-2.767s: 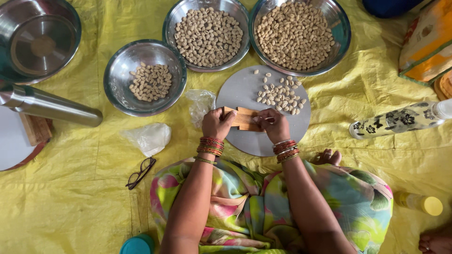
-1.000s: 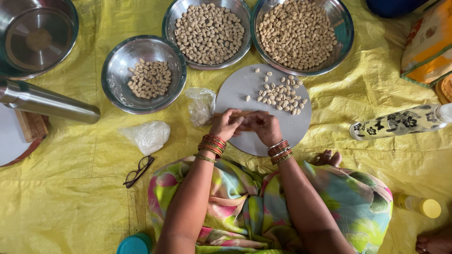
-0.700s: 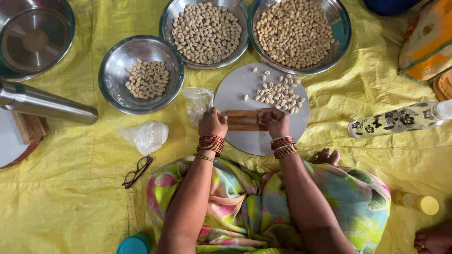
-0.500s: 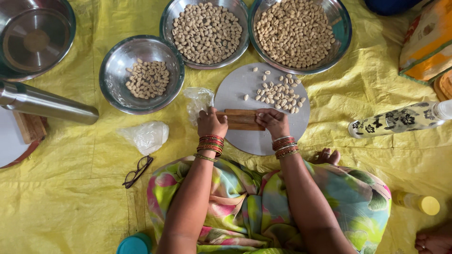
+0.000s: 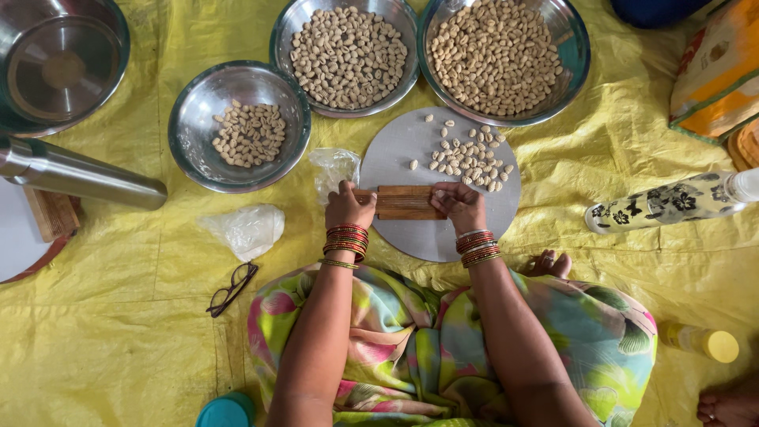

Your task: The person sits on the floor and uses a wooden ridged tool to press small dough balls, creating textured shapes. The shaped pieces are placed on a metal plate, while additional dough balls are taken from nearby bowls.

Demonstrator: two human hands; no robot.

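A small ridged wooden board (image 5: 402, 202) lies across the near part of a round grey plate (image 5: 395, 162). My left hand (image 5: 349, 206) grips the board's left end. My right hand (image 5: 458, 205) is on its right end, fingers curled down on the ridges; whatever is under them is hidden. A heap of small pale ridged pieces (image 5: 468, 156) sits on the far right of the plate, just beyond my right hand. Both wrists carry red and gold bangles.
Three steel bowls hold pale pieces: a small one (image 5: 240, 126) at left, two larger ones (image 5: 348, 54), (image 5: 498, 55) at the back. Stacked steel bowls (image 5: 59, 67), a steel cylinder (image 5: 79, 174), plastic bags (image 5: 247, 229), eyeglasses (image 5: 231, 289) and a patterned bottle (image 5: 672, 202) lie on the yellow sheet.
My hands met over the board's middle a second ago, then moved apart to its two ends. They have stayed there for the last half second.
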